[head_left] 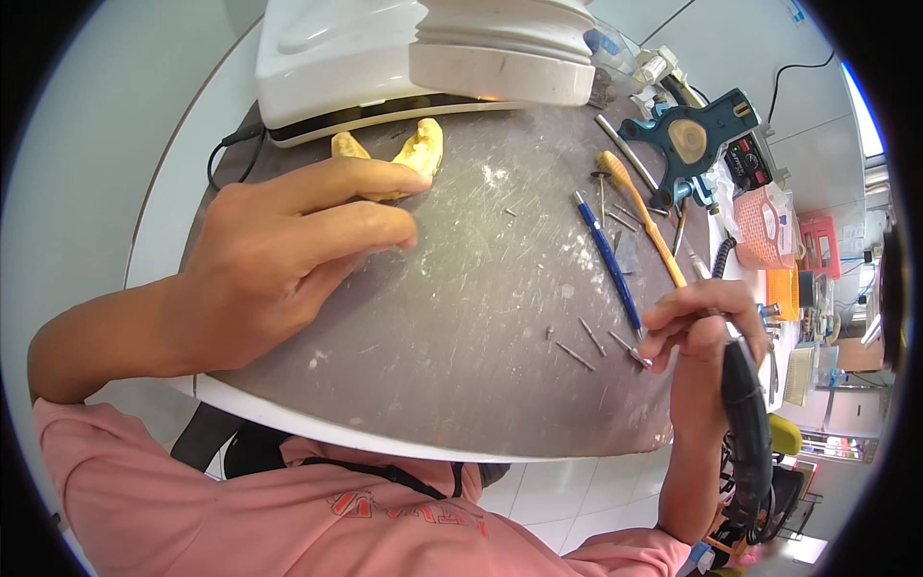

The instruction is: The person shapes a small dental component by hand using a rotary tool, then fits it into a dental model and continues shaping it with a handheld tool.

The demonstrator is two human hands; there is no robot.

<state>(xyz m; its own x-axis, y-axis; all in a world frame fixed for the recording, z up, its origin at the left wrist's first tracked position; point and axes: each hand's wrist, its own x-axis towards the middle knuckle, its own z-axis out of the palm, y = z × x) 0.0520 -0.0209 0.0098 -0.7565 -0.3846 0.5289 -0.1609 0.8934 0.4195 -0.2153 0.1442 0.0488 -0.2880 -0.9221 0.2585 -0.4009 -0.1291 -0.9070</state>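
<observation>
My left hand (279,245) hovers low over the bench, fingers apart and partly bent, index fingertip at a yellow horseshoe-shaped dental cast (418,144). Its thumb is mostly hidden, as is part of the cast. My right hand (702,337) is closed round a black corded handpiece (745,413) at the bench's right side. Near it lie a blue pen (606,260), a wooden-handled brush (644,212) and several small metal burs (575,355).
The grey bench (461,317) carries a white machine (336,58) at the back, a teal metal articulator (687,144), a metal rod (625,154) and a black control box (745,163). Pink and orange baskets (764,231) stand further right. A cable (240,159) lies at back left.
</observation>
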